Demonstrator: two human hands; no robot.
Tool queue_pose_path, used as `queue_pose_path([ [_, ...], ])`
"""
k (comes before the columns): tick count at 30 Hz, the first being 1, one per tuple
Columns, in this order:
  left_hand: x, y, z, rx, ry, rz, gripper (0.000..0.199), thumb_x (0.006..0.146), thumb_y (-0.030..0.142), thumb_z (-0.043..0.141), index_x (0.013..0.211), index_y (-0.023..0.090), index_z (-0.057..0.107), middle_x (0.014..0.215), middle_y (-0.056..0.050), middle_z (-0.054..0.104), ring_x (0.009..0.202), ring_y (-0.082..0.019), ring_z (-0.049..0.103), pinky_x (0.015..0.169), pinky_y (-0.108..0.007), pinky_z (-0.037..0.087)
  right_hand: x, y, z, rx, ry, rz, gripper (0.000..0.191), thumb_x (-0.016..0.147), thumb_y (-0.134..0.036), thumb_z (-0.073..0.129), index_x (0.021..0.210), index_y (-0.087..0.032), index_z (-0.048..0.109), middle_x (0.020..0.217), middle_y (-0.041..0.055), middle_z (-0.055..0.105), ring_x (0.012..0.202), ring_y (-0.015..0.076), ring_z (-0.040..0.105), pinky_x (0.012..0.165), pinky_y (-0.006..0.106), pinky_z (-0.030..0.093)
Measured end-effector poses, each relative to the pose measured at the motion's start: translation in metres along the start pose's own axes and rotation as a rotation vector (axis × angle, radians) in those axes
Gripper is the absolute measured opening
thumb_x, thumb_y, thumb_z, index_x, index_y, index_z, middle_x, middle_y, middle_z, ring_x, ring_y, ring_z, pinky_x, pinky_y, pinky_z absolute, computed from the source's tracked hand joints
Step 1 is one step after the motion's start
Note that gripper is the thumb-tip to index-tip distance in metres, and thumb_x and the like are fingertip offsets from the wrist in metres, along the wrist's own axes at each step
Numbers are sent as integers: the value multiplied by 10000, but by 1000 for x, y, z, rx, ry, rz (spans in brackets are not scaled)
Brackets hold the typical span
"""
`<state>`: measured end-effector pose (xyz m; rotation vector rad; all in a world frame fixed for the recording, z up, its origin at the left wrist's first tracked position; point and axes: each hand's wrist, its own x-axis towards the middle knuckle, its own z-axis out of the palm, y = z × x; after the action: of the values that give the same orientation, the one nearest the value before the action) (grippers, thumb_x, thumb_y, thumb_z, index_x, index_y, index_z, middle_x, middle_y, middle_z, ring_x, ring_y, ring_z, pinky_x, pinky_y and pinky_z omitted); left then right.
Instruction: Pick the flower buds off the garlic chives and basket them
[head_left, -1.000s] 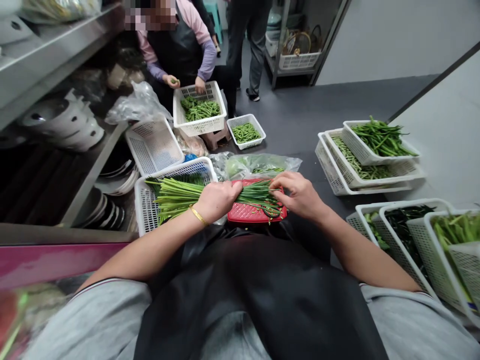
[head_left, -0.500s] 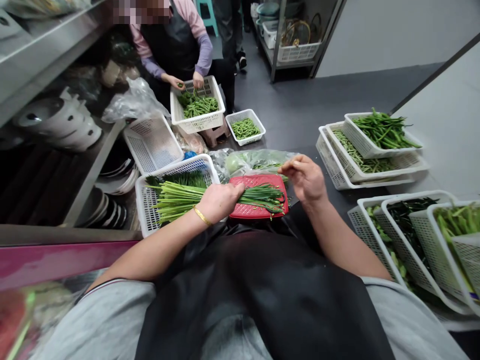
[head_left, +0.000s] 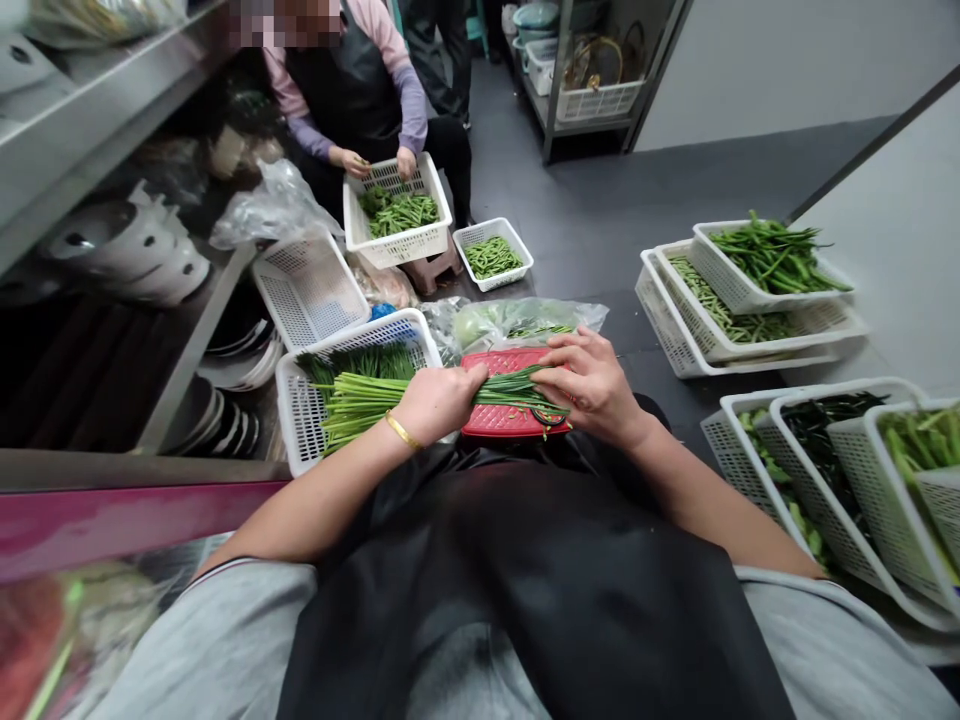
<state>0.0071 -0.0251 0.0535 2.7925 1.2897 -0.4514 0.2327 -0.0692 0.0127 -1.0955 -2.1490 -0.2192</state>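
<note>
My left hand [head_left: 439, 402], with a yellow bracelet at the wrist, is wrapped round a bundle of long green stalks [head_left: 367, 402]. The stalks' thick ends point left over a white basket [head_left: 300, 430] that holds more greens. Their thin dark tips lie to the right, above a red board [head_left: 510, 418] with small bits on it. My right hand [head_left: 585, 385] grips the tips, its fingers bent round them.
Ahead, a person's hands work over a white basket [head_left: 397, 250] of green beans, beside a small basket [head_left: 491, 280] of beans. An empty-looking basket [head_left: 311, 285] stands left. Baskets of peppers [head_left: 772, 262] and greens [head_left: 922, 440] stand right. A metal shelf [head_left: 97, 110] juts in at left.
My right hand has come down and left from above the board and closed on the tips of the stalks. My left hand keeps its hold on the bundle.
</note>
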Motion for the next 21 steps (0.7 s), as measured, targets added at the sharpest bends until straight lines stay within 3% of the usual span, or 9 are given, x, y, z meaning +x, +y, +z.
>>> queue_pose_path([
  [5,1,0,7,38,-48,26,295,903,150,388,1117,146,591,900,-147,734,849,-280,724,666,-331,520,7,-12,0,-204,49,-105,120,893,-221,597,842,-240,705,940,28,721,1084,215,590,1079,436,338],
  [8,1,0,10,67,-84,42,297,905,130,370,1088,129,604,861,-162,731,834,-281,726,671,-331,516,16,-12,-1,-266,-21,-212,178,911,-188,550,794,-204,684,854,40,702,1012,208,601,1070,421,347],
  [11,-2,-2,6,46,-53,32,283,904,170,401,1106,145,599,886,-145,734,838,-269,725,665,-312,510,23,-3,-4,-173,-144,-137,253,949,-267,497,774,-166,649,745,63,654,793,188,590,911,387,448],
  [14,-6,-7,-1,-11,-97,141,247,879,238,478,1081,189,611,910,-103,741,851,-241,719,680,-279,501,21,4,-6,43,-273,-75,266,957,-270,460,762,-152,597,722,75,625,681,167,540,709,317,464],
  [18,-9,-10,-4,-6,-171,245,231,855,235,510,1058,205,618,909,-82,739,857,-230,712,693,-266,496,13,0,0,157,-425,-122,165,879,-185,491,733,-159,563,719,90,610,707,186,532,713,333,447],
  [21,-12,-7,0,25,-172,249,231,857,214,500,1061,194,609,916,-91,733,842,-239,709,676,-279,496,15,-3,9,286,-398,42,119,775,-161,533,657,-174,534,659,74,583,659,181,511,695,354,443],
])
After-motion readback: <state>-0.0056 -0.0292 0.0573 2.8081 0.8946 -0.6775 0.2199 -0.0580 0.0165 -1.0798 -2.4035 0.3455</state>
